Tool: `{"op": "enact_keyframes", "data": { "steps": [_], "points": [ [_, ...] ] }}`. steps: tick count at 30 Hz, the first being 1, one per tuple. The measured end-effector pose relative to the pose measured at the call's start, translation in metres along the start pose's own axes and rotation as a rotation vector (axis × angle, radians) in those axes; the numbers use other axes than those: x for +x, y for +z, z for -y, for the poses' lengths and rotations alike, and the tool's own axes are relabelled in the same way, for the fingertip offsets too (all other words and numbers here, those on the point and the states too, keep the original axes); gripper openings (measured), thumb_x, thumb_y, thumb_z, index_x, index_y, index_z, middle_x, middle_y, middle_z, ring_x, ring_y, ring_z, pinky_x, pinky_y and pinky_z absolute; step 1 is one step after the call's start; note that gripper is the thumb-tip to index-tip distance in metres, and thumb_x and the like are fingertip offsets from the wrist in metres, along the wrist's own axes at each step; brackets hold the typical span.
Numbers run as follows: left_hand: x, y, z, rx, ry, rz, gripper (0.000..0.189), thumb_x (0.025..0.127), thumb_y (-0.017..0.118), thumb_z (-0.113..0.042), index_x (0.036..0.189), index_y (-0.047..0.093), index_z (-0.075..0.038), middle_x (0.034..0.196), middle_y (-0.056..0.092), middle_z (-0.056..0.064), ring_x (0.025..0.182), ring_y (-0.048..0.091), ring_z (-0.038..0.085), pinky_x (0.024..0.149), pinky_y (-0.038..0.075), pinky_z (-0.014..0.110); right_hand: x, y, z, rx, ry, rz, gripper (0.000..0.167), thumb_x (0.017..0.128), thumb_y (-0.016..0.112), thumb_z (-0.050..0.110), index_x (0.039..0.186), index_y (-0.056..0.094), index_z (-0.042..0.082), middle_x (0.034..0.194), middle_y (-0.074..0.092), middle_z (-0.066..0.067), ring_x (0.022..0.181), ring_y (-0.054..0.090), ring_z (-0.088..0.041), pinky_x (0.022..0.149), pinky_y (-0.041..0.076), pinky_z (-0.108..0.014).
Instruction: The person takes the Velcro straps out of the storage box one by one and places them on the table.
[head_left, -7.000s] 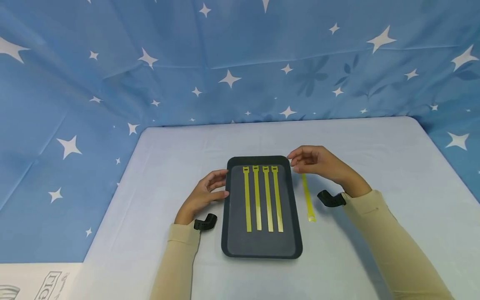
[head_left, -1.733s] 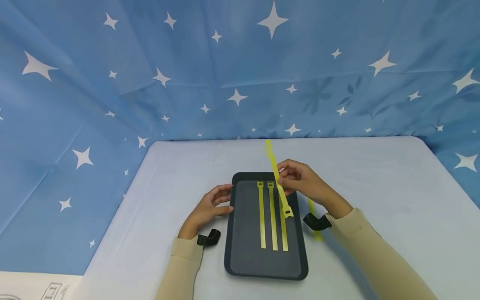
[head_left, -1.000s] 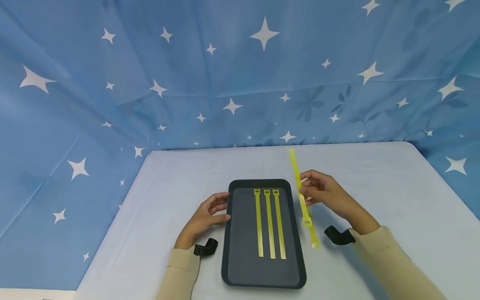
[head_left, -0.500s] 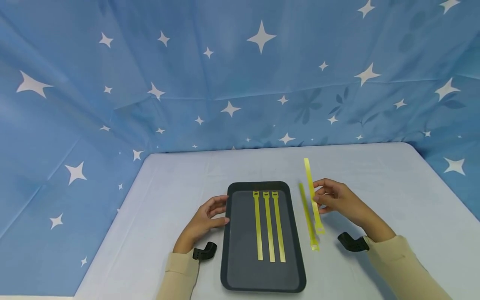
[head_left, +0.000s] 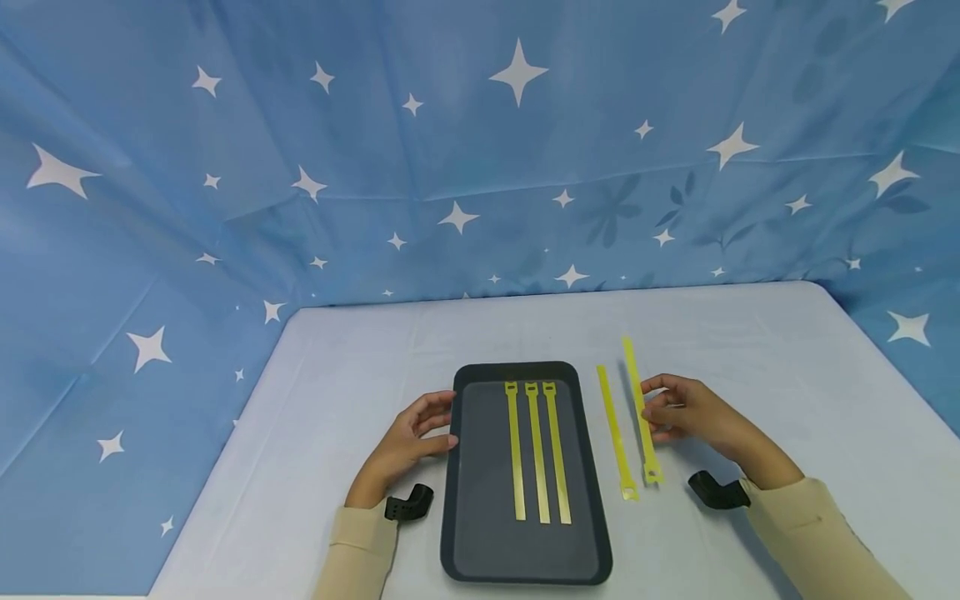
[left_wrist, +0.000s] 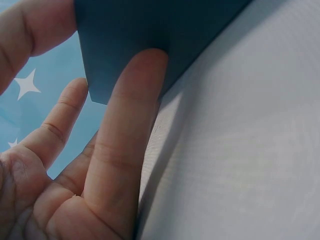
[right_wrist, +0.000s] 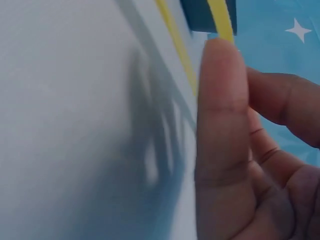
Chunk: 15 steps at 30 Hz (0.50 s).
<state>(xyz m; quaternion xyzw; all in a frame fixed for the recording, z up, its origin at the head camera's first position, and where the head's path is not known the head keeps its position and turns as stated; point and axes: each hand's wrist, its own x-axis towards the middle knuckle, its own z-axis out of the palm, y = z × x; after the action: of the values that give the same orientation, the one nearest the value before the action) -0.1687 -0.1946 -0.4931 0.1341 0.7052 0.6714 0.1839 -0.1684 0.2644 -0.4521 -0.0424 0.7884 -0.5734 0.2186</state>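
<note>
My right hand (head_left: pixel 693 417) pinches a yellow hook-and-loop cable tie (head_left: pixel 634 379) between thumb and fingers, right of the dark grey tray (head_left: pixel 487 552). Its slotted head points toward me, and a shadow beside it shows part of it off the table. Another yellow cable tie (head_left: pixel 617 433) lies on the table between that one and the tray. Inside the tray, three more yellow cable ties (head_left: pixel 536 454) lie side by side, heads at the far end. My left hand (head_left: pixel 403 442) touches the tray's left side; in the left wrist view the straight thumb (left_wrist: pixel 125 135) rests against its outer wall.
A white cloth covers the table (head_left: pixel 360 350). Behind and to the left hangs a blue curtain (head_left: pixel 420 167) with white stars. Black wrist cameras (head_left: pixel 411 502) sit on both wrists.
The tray held one more cable tie seven seconds ago; my right hand took out the leftmost and carried it right, past the tie on the table, then lower. My left hand stayed at the tray.
</note>
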Motion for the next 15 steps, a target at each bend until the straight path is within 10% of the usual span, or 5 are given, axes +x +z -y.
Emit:
{"op": "enact_keyframes", "data": {
  "steps": [15],
  "points": [
    [-0.001,0.001,-0.002,-0.003,-0.002,-0.001,0.074,0.096,0.076,0.001,0.160,0.040,0.008,0.159,0.046,0.032,0.142,0.052,0.044,0.095,0.058,0.028,-0.001,0.001,-0.013,-0.024,0.047,0.028,0.039,0.104,0.066,-0.002,0.134,0.048,-0.018,0.090,0.068,-0.011,0.076,0.070,-0.019,0.070,0.064,-0.031]
  ]
}}
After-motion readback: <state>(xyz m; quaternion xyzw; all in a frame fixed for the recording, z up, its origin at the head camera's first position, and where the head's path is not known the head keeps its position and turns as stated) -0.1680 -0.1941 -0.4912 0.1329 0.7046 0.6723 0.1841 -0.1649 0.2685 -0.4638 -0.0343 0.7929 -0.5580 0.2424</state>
